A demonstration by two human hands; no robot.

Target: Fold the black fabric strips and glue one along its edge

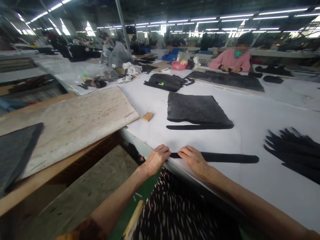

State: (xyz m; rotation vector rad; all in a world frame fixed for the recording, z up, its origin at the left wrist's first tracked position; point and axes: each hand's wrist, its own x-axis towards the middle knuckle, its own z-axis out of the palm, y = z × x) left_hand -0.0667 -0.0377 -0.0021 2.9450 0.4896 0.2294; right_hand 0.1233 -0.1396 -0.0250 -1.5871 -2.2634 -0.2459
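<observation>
A long black fabric strip (230, 157) lies along the near edge of the white table, its rounded end to the right. My left hand (157, 158) pinches the strip's left end at the table edge. A short way to the right, my right hand (193, 159) has its fingers closed on the same strip. Beyond the hands, a second black strip (197, 127) rests in front of a dark grey fabric piece (197, 108). The fingertips partly hide the strip's left end.
A yellowish block (147, 116) sits near the table's left corner. Several black strips (295, 150) fan out at the right. A padded board (75, 116) stands left. Farther back are a dark fabric pile (165, 81), a pink basket (180, 65) and a co-worker (231, 60) in pink.
</observation>
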